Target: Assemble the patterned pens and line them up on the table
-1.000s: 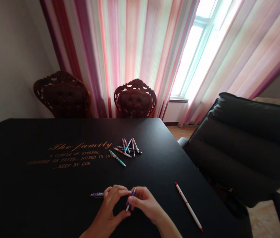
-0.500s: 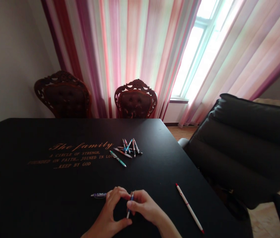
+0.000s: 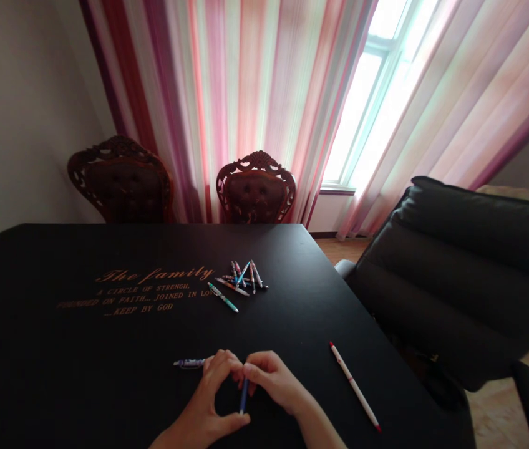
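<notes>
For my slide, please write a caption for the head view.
Left hand and right hand hold a blue pen above a black table; more pens lie beyond.

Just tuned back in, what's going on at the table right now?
A person at a black table holds a blue pen between both hands. The right hand pinches its upper end, and the left hand has its thumb at the lower end. A purple pen lies just beside the left fingers; whether they touch is unclear. A white pen lies apart to the right. Farther off is a pile of pens, with a teal pen beside it.
</notes>
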